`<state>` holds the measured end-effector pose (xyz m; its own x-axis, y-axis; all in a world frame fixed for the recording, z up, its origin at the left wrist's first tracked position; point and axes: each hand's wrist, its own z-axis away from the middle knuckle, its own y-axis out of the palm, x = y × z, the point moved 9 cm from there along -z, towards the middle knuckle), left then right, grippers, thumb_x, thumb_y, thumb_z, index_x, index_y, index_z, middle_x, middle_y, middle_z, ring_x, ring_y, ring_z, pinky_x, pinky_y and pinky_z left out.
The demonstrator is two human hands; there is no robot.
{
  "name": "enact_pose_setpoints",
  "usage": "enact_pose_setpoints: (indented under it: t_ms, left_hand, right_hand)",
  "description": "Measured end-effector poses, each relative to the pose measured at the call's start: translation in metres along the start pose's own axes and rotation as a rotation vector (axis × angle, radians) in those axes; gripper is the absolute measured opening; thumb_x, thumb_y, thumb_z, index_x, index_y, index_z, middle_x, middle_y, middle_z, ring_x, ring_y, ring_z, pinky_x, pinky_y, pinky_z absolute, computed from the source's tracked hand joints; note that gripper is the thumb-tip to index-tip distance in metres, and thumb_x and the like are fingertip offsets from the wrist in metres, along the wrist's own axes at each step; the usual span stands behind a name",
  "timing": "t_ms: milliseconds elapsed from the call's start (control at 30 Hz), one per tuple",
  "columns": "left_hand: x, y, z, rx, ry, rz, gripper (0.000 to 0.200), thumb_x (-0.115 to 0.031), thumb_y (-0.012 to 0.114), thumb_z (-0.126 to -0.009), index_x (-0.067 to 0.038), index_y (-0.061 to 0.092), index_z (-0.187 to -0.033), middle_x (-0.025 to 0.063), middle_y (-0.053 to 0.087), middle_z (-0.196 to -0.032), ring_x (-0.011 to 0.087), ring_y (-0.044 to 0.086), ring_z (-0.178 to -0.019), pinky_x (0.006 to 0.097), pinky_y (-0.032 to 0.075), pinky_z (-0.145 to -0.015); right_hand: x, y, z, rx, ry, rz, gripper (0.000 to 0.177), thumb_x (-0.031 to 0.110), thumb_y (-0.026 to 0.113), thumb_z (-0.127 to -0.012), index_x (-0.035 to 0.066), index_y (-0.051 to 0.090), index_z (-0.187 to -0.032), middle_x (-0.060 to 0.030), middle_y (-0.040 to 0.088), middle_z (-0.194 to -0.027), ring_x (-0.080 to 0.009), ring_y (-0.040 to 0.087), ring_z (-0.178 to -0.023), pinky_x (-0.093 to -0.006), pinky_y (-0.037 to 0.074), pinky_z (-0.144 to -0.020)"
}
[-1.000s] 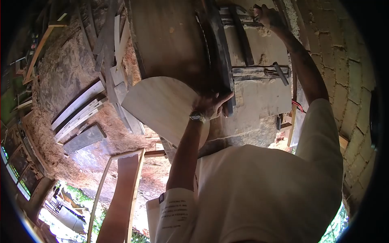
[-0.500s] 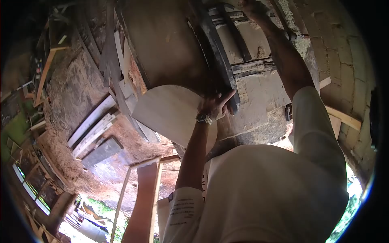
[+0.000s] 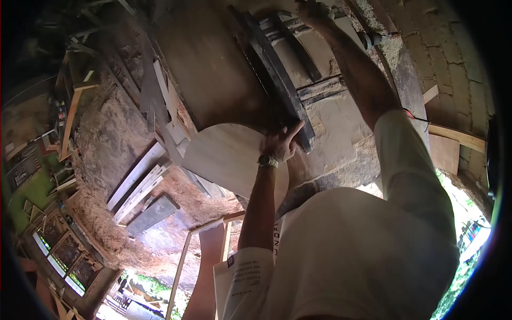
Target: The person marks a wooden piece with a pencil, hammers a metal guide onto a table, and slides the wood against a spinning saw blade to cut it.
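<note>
A pale, flat wooden board point(image 3: 229, 154) with a rounded edge lies at the near end of a brown machine table point(image 3: 197, 58). My left hand point(image 3: 278, 144), with a watch on its wrist, grips the board's right side. One of its fingers stretches out to a long dark bar point(image 3: 274, 69) that runs across the table. My right arm reaches far forward past the bar. My right hand point(image 3: 314, 13) is at the top edge of the view, its fingers curled near the bar's far end. What those fingers hold, if anything, I cannot make out.
Long planks point(image 3: 141, 184) lie on the sawdust-covered floor to the left. A light wooden frame point(image 3: 184, 261) stands near my left elbow. A block wall point(image 3: 448, 64) rises on the right, with a wooden beam point(image 3: 456, 136) beside it.
My view has turned slightly, so the surroundings shift in the picture. My left hand stays on the board beside the dark bar, and my right hand remains at the far end.
</note>
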<state>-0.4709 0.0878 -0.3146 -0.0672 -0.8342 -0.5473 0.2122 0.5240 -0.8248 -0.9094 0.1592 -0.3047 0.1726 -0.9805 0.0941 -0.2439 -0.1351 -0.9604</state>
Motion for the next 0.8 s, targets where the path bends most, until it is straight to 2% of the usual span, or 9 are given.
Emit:
enact_pose_setpoints:
  t_ms: [67, 133, 167, 233, 367, 533, 600, 700, 800]
  left_hand:
    - [0.000, -0.004, 0.001, -0.053, -0.002, -0.008, 0.079, -0.017, 0.064, -0.080, -0.043, 0.044, -0.151, 0.0122, 0.068, -0.103, 0.0371, 0.069, -0.081, 0.0533, 0.058, -0.068]
    - [0.001, -0.002, 0.001, -0.052, -0.021, -0.008, 0.078, -0.017, 0.063, -0.080, -0.043, 0.045, -0.151, 0.0124, 0.068, -0.104, 0.0373, 0.069, -0.081, 0.0536, 0.058, -0.068]
    - [0.003, 0.000, 0.000, -0.030, -0.036, -0.014, 0.078, -0.017, 0.063, -0.080, -0.044, 0.045, -0.151, 0.0124, 0.068, -0.105, 0.0372, 0.069, -0.081, 0.0536, 0.058, -0.068]
    - [0.000, 0.007, 0.006, -0.009, -0.042, -0.035, 0.078, -0.016, 0.063, -0.080, -0.044, 0.046, -0.150, 0.0124, 0.069, -0.106, 0.0367, 0.069, -0.082, 0.0532, 0.059, -0.070]
    - [0.006, 0.003, 0.005, -0.022, -0.045, -0.082, 0.077, -0.014, 0.063, -0.079, -0.041, 0.048, -0.150, 0.0115, 0.069, -0.110, 0.0357, 0.070, -0.086, 0.0517, 0.058, -0.076]
    - [-0.007, -0.003, 0.002, -0.143, 0.094, 0.099, 0.072, -0.008, 0.068, -0.081, -0.028, 0.053, -0.148, 0.0106, 0.070, -0.122, 0.0358, 0.071, -0.096, 0.0480, 0.059, -0.081]
    - [-0.008, 0.000, 0.002, -0.117, 0.085, 0.072, 0.072, -0.004, 0.068, -0.080, -0.026, 0.053, -0.148, 0.0096, 0.070, -0.126, 0.0347, 0.071, -0.100, 0.0466, 0.058, -0.085]
    - [-0.036, -0.019, 0.000, -0.191, 0.123, 0.060, 0.074, -0.001, 0.063, -0.082, -0.030, 0.051, -0.149, 0.0105, 0.071, -0.095, 0.0344, 0.070, -0.088, 0.0497, 0.057, -0.078]
    - [-0.018, -0.005, 0.000, -0.126, 0.017, 0.030, 0.072, 0.000, 0.060, -0.083, -0.029, 0.050, -0.149, 0.0123, 0.071, -0.096, 0.0350, 0.070, -0.087, 0.0504, 0.056, -0.077]
  right_hand:
    - [0.024, -0.053, 0.042, -0.218, -0.081, 0.038, 0.045, 0.038, 0.063, -0.096, 0.005, 0.058, -0.125, -0.0243, 0.055, -0.132, -0.0439, 0.057, -0.117, -0.0603, 0.051, -0.089]
    - [0.047, -0.095, 0.101, -0.150, -0.235, -0.187, 0.044, 0.031, 0.062, -0.093, 0.003, 0.057, -0.126, -0.0259, 0.048, -0.139, -0.0464, 0.051, -0.123, -0.0630, 0.045, -0.096]
    - [0.043, -0.064, 0.130, -0.148, -0.233, -0.181, 0.052, 0.032, 0.064, -0.091, 0.002, 0.053, -0.133, -0.0265, 0.049, -0.135, -0.0470, 0.052, -0.120, -0.0631, 0.046, -0.096]
    - [0.014, 0.018, 0.173, 0.400, 0.027, -0.298, 0.072, 0.030, 0.068, -0.088, 0.000, 0.039, -0.146, -0.0305, 0.044, -0.146, -0.0504, 0.053, -0.121, -0.0625, 0.046, -0.100]
    - [0.045, 0.054, 0.165, 0.388, -0.145, -0.170, 0.067, 0.032, 0.066, -0.091, 0.002, 0.044, -0.146, -0.0270, 0.056, -0.134, -0.0390, 0.062, -0.105, -0.0491, 0.053, -0.087]
    - [-0.009, -0.120, 0.285, 0.702, 0.357, -1.429, 0.057, 0.043, 0.067, -0.093, 0.005, 0.059, -0.134, -0.0205, 0.069, -0.109, -0.0271, 0.067, -0.095, -0.0375, 0.051, -0.081]
    - [-0.045, -0.175, 0.354, 0.440, 0.239, -1.591, 0.031, 0.031, 0.066, -0.095, 0.003, 0.063, -0.107, -0.0017, 0.060, -0.082, -0.0121, 0.058, -0.078, -0.0313, 0.046, -0.063]
    - [-0.104, -0.225, 0.452, 0.422, 0.221, -1.478, 0.042, 0.037, 0.072, -0.090, 0.003, 0.064, -0.112, -0.0050, 0.063, -0.082, -0.0139, 0.059, -0.076, -0.0326, 0.047, -0.066]
    - [-0.170, -0.273, 0.529, 0.323, 0.355, -1.347, 0.043, 0.038, 0.077, -0.089, 0.003, 0.067, -0.112, -0.0048, 0.063, -0.078, -0.0144, 0.059, -0.072, -0.0327, 0.049, -0.067]
